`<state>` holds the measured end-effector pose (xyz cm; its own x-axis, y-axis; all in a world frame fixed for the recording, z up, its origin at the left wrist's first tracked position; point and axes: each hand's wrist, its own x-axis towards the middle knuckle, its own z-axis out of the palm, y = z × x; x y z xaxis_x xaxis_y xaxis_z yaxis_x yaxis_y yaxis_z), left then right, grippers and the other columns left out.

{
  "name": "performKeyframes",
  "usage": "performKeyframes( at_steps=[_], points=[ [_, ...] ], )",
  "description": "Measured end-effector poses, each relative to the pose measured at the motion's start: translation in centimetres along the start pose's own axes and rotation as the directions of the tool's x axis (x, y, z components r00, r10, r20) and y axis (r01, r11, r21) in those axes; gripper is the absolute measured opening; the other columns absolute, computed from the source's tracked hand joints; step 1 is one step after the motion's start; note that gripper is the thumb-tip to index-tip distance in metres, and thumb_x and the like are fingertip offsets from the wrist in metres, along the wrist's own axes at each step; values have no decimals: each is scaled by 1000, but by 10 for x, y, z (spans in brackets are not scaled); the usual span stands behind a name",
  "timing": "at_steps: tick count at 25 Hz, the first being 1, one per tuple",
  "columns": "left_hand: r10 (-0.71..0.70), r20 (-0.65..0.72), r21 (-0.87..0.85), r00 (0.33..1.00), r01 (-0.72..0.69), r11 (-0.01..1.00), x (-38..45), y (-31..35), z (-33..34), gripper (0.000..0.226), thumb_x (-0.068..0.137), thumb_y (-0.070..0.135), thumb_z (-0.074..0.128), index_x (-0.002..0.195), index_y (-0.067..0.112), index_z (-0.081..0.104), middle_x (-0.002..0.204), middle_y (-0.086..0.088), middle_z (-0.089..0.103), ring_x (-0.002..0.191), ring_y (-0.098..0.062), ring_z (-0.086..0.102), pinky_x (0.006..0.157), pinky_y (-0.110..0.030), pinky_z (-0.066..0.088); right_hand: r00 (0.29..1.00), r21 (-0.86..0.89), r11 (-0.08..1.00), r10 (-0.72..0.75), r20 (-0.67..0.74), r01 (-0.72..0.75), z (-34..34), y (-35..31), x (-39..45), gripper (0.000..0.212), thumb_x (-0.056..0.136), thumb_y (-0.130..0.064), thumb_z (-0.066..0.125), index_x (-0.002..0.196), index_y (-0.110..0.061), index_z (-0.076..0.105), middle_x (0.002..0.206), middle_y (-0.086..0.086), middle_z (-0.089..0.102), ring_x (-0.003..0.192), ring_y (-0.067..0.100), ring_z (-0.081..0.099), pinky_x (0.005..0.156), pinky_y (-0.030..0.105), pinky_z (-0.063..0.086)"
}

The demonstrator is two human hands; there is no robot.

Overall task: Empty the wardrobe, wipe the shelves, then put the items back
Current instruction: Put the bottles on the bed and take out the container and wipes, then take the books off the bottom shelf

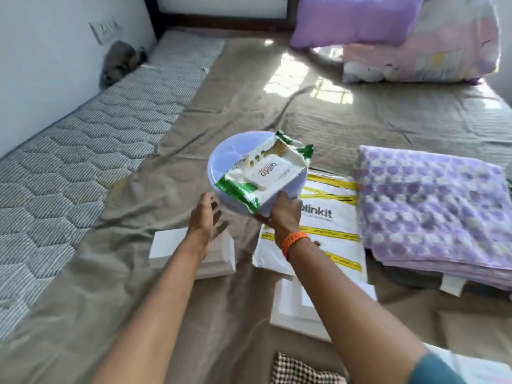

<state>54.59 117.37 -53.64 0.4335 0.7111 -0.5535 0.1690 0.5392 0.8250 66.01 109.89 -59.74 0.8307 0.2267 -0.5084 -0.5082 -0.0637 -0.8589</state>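
A round pale lilac container [230, 156] is held above the bed with a green and white pack of wet wipes [266, 173] lying on its lid. My right hand [285, 212] grips the container's near edge, thumb on the pack. My left hand [205, 217] is beside the container's lower left edge with fingers relaxed, just apart from it or barely touching; the frame is blurred. Beneath the hands lie a white flat box [171, 245] and a white and yellow delivery bag [329, 217] on the brown bedsheet [221, 92].
A folded lilac patterned blanket [432, 206] lies right of the bag. Another white box [299, 314] sits near my right forearm. A checkered cloth [299, 370] is at the bottom edge. Pillows [388, 37] lie at the bed's head; a bare quilted mattress [83, 151] runs along the left wall.
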Motion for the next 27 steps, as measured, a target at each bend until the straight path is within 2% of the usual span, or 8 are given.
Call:
performKeyframes(
  at_steps=[2,4,8,11,15,21,24,27],
  points=[
    [37,0,26,999,-37,999,23,11,-17,17,97,32,40,102,22,53,113,3,50,98,-13,50,87,-35,45,999,17,1000,27,-34,-26,34,2,12,48,88,-34,55,120,2,44,115,16,60,108,36,59,87,38,48],
    [59,23,43,998,-60,997,41,15,-38,14,99,30,39,102,23,52,119,3,46,103,-12,50,93,-37,43,994,91,993,81,-69,-75,56,8,22,47,88,-30,56,123,-3,39,119,18,58,109,40,59,87,49,52],
    [79,70,88,994,-85,993,65,11,-73,23,99,28,41,118,21,52,123,3,49,129,-19,43,93,-36,45,992,213,970,125,-19,-119,81,12,31,25,98,-14,49,123,-9,47,106,8,50,100,36,57,73,48,57],
    [120,106,106,987,-132,986,68,12,-73,41,98,21,44,139,14,44,122,2,51,132,-19,42,94,-37,46,999,90,996,20,25,-22,83,14,43,13,91,1,48,84,-9,50,91,10,56,87,30,55,77,41,52],
    [183,149,146,972,-205,968,57,8,-57,41,99,16,46,139,10,47,101,9,59,109,-9,55,93,-34,48,983,-121,992,-19,181,41,78,8,45,19,91,7,41,94,-11,45,76,-6,37,71,6,42,61,10,38],
    [276,123,117,953,-290,950,11,-6,-20,37,97,14,50,133,7,53,96,8,61,81,4,55,85,-28,51,933,10,953,-299,199,303,31,-11,-48,58,76,4,45,133,-7,47,125,4,57,117,17,55,99,33,46],
    [368,131,144,920,-385,912,-39,-17,8,35,94,10,53,129,8,57,109,-2,66,76,6,57,76,-25,51,845,-41,845,-528,88,533,-19,-30,-96,54,64,-12,44,116,-7,57,108,4,62,101,20,61,86,26,50],
    [328,273,241,904,-394,887,-98,-33,41,31,80,18,54,109,14,64,89,5,67,70,0,58,64,-25,47,745,-280,708,-665,45,649,-96,-65,-118,45,62,-10,42,101,-7,65,96,2,66,89,20,62,78,27,50]
  ],
)
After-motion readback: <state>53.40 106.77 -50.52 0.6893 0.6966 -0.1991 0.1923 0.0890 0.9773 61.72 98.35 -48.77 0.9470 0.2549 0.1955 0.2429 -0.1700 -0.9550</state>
